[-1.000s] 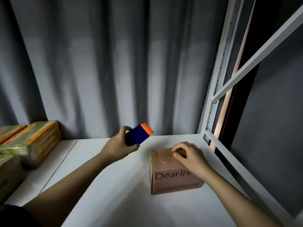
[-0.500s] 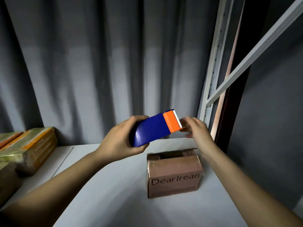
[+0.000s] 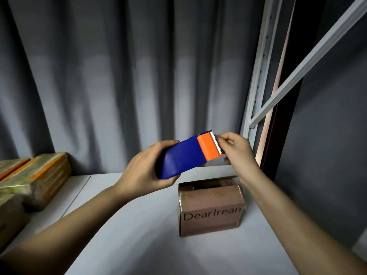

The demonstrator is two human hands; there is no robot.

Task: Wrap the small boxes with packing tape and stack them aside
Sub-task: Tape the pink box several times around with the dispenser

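A small brown cardboard box (image 3: 211, 206) printed "DearIrean" sits on the white shelf (image 3: 139, 225), its top partly covered in clear tape. Above it my left hand (image 3: 145, 171) grips the blue body of a tape dispenser (image 3: 188, 155) with an orange head and a serrated blade. My right hand (image 3: 236, 151) is at the blade end, its fingers curled and pinching the tape end there. The tape itself is hard to make out.
Several tape-wrapped boxes (image 3: 37, 179) with orange markings are stacked at the left of the shelf. A grey curtain (image 3: 139, 76) hangs behind. A white metal rack upright (image 3: 258, 76) and a diagonal brace (image 3: 309, 56) stand at the right.
My right hand left the box top and rose to the dispenser's blade. My left hand lifted the dispenser higher and turned its orange end toward the right hand.
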